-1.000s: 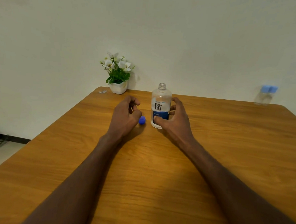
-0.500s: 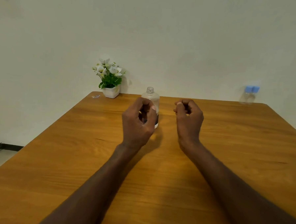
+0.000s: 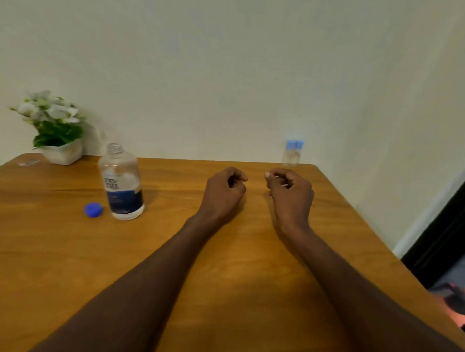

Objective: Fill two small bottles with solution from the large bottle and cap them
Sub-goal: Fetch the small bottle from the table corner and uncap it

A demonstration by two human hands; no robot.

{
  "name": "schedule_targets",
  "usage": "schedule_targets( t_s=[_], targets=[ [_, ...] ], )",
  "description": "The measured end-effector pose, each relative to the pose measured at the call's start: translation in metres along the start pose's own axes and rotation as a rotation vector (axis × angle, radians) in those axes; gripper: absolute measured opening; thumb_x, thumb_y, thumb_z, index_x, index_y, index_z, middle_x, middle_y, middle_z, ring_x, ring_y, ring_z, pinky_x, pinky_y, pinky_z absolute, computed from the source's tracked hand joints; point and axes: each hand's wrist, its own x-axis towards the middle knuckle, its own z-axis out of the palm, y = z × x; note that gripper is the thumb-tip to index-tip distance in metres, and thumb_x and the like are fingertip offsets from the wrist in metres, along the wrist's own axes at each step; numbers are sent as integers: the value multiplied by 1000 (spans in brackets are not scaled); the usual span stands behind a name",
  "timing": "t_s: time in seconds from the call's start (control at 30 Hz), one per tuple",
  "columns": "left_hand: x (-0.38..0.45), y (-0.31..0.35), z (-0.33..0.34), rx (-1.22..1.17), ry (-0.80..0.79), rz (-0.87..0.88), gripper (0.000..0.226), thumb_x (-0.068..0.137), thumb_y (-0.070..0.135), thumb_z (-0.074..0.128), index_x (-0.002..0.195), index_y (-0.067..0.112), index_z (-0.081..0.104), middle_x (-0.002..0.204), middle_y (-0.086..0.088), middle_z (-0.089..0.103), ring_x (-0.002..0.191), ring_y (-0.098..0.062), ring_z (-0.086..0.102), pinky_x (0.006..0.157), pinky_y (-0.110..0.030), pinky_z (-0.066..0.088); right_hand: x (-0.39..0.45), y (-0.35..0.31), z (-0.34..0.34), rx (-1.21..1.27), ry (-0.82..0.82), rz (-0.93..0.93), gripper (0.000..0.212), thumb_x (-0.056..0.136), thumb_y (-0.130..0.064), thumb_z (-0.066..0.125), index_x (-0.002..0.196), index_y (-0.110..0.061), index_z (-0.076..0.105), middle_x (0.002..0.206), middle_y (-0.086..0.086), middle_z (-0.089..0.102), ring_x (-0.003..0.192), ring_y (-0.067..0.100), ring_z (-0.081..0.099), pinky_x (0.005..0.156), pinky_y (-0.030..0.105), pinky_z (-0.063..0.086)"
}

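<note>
Head view, the only one here. The large bottle (image 3: 122, 182) stands upright on the left part of the wooden table (image 3: 60, 247), neck open, w/ its blue cap (image 3: 93, 209) lying on the wood just beside its base, on the left. I judge the cap is put there so it stays near for later and the neck is free for pouring. Liquid level I cannot read, the picture is blurred.

The two small bottles (image 3: 292, 153) stand close together at the far edge of the table, near the wall, both w/ light-blue caps on. They look clear; if something is inside I cannot tell. They are well apart from the large bottle.

The left hand (image 3: 223, 194) and the right hand (image 3: 291, 196) hover over the middle-right of the table, side by side but apart. Both are loosely curled, fingers bent toward the palm, and they grip nothing that I can see. They are nearer to the small bottles than to the large one, so prob. the next reach is for those, to bring them forward and take the caps off.

Task is at the start, approx.: only the big bottle is opened, nothing filled yet.

A white pot w/ flowers (image 3: 57, 129) sits at the far left corner, away from the work.
</note>
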Motion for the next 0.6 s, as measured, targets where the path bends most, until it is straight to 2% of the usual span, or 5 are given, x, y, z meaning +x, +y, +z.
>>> schedule_targets(
  t_s=[0.13,0.3,0.4,0.5,0.6],
  targets=[
    [36,-16,17,48,-52,-54,15,92,12,66,106,14,74,100,1,72,89,-15,66,77,-26,51,47,32,-11,-128,79,44,10,90,-36,78,98,-30,77,85,-13,72,80,12,71,75,40,62],
    [54,-36,21,81,-85,-62,26,94,18,68,119,20,72,115,7,68,95,-4,62,76,-15,46,105,63,-12,-260,101,121,22,90,-32,78,110,-22,78,100,-7,75,87,6,67,83,28,57],
    [58,-41,22,89,-94,-59,30,94,19,69,124,19,70,117,7,68,98,0,60,76,-10,44,130,71,0,-334,83,137,34,87,-38,81,117,-22,74,111,-2,75,95,13,68,83,30,52],
    [59,-45,21,58,-71,-70,28,94,18,69,122,20,71,112,6,70,100,0,62,80,-12,45,145,74,15,-373,102,125,46,85,-42,82,125,-25,66,121,-1,71,106,20,67,77,30,44],
    [60,-46,21,29,-56,-85,24,95,18,68,118,21,72,108,9,71,99,1,62,79,-13,46,155,73,25,-418,150,50,50,87,-45,80,128,-24,61,123,0,68,106,20,65,75,30,41]
  ],
)
